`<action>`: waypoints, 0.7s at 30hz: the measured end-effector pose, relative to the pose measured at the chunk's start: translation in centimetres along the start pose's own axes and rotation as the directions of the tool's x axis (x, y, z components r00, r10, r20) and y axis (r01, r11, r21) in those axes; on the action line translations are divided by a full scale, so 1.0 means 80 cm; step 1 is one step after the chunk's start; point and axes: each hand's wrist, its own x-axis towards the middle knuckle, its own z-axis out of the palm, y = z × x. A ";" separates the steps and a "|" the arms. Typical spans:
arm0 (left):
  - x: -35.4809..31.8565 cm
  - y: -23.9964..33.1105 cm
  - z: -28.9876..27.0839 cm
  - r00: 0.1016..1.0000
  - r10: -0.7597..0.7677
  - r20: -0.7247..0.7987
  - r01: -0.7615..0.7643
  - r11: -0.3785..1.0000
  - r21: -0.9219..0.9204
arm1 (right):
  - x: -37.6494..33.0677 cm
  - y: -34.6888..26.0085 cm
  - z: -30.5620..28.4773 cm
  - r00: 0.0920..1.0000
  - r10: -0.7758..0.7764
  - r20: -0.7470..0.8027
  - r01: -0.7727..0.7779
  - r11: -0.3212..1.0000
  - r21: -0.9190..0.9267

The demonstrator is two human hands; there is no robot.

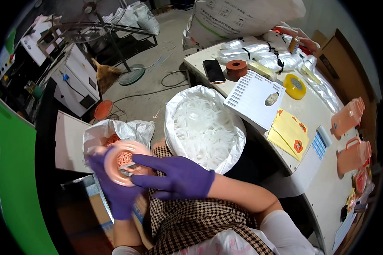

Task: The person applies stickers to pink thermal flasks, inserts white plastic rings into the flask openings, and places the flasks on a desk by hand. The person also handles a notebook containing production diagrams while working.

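Note:
My left hand (119, 193), in a purple glove, is wrapped round a shiny peach plastic container (110, 168) with a round opening, tilted toward me and smeared by motion. Orange scraps (124, 159) show through the opening. In a purple glove too, my right hand (178, 176) reaches across from the right. Its index and middle fingers bend at the container's rim, and its thumb is hidden. Something small and greyish shows by those fingertips, too blurred to name. Behind the container, a white sack (136, 129) holds orange scraps.
A white sack of translucent plastic rings (204, 127) stands in front of me. The table (321, 108) at right bears a phone (213, 71), brown tape (236, 69), yellow tape (294, 86), a notebook (257, 97), yellow cards (287, 134) and peach jugs (353, 157). Hoses cross the floor.

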 end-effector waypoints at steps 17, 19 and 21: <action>-0.059 -0.096 -0.097 0.970 0.151 -0.190 -0.047 0.885 0.464 | -0.160 0.217 -0.045 0.286 0.905 -0.316 -0.785 0.032 -0.619; -0.081 -0.073 -0.080 0.999 0.016 -0.044 -0.004 0.963 0.270 | -0.156 0.200 -0.040 0.404 0.859 -0.314 -0.835 0.207 -0.509; -0.095 -0.041 -0.055 0.998 -0.044 -0.037 0.044 0.999 -0.010 | -0.168 0.189 -0.022 0.477 0.806 -0.351 -0.825 0.272 -0.496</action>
